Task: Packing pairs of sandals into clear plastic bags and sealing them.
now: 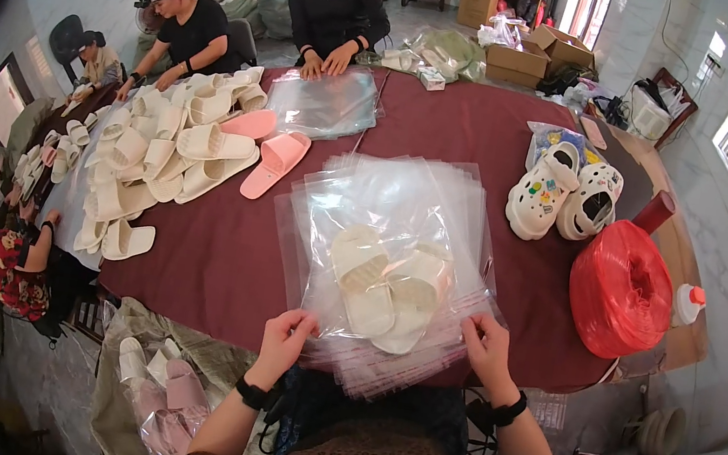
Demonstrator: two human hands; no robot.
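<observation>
A pair of cream slippers (385,285) lies inside a clear plastic bag (356,217) on top of a stack of such bags, on the dark red table (228,254). My left hand (284,336) pinches the near left edge of the top bag. My right hand (488,345) grips the near right edge of the same bag. Both wrists wear black bands.
A heap of cream slippers (159,150) and a pink pair (267,152) lie at the left. White clogs (562,196) and a red twine spool (620,289) sit right. Two people in black work across the table beside more clear bags (321,103). Bagged slippers (171,387) lie on the floor.
</observation>
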